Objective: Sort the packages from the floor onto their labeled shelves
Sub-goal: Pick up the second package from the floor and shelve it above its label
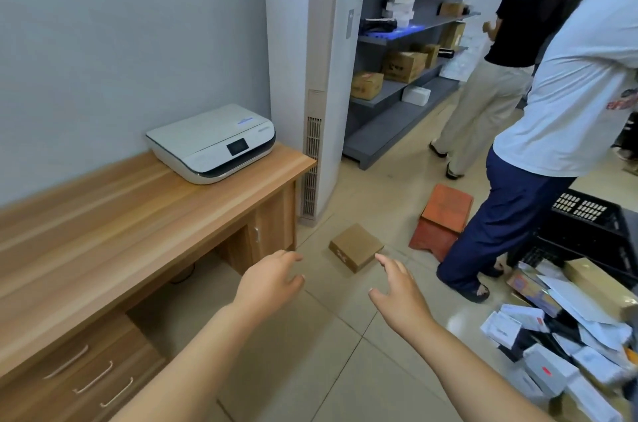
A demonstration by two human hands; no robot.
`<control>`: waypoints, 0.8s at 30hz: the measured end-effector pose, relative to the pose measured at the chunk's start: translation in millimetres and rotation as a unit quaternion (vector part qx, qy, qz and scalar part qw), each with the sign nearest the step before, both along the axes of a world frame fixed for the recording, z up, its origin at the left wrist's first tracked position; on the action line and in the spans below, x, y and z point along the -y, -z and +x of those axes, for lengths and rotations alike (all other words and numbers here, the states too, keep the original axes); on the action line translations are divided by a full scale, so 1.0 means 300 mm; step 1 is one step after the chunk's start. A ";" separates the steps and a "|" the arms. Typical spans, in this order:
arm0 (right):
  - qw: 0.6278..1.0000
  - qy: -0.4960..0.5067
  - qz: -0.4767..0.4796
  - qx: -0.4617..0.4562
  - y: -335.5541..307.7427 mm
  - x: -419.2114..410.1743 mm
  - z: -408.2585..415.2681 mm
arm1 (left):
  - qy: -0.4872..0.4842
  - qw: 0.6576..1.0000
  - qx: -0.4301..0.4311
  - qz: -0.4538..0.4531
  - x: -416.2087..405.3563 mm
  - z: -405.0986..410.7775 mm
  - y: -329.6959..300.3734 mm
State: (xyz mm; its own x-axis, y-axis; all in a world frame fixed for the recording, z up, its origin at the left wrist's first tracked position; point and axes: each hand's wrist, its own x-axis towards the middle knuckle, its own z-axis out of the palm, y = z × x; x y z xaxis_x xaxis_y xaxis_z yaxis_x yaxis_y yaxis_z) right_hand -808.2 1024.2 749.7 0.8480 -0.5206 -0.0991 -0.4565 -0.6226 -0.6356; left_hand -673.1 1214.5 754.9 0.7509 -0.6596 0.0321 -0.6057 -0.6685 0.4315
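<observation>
both hands are empty with fingers spread wide, the left hand (267, 278) and right hand (397, 295) reaching out above the tiled floor (310, 370). a small brown cardboard box (355, 246) lies flat on the floor just beyond them, untouched. a heap of packages (566, 345) sits at right; grey shelves (400, 86) stand farther back.

Parcel depot/stockrm: grey shelves (411, 86) w/ boxes, parcel pile (566, 349) on floor.
</observation>
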 end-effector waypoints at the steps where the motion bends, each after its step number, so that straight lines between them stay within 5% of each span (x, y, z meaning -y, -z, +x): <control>1: 1.000 -0.002 0.003 -0.006 0.006 0.056 0.024 | -0.010 1.000 -0.006 -0.004 0.054 0.028 0.006; 13: 0.998 -0.019 0.019 -0.053 0.130 0.542 0.407 | -0.040 0.998 -0.050 0.013 0.466 0.392 0.135; 24: 0.996 0.031 0.029 -0.076 0.187 0.877 0.911 | 0.011 0.997 -0.075 0.028 0.865 0.997 0.211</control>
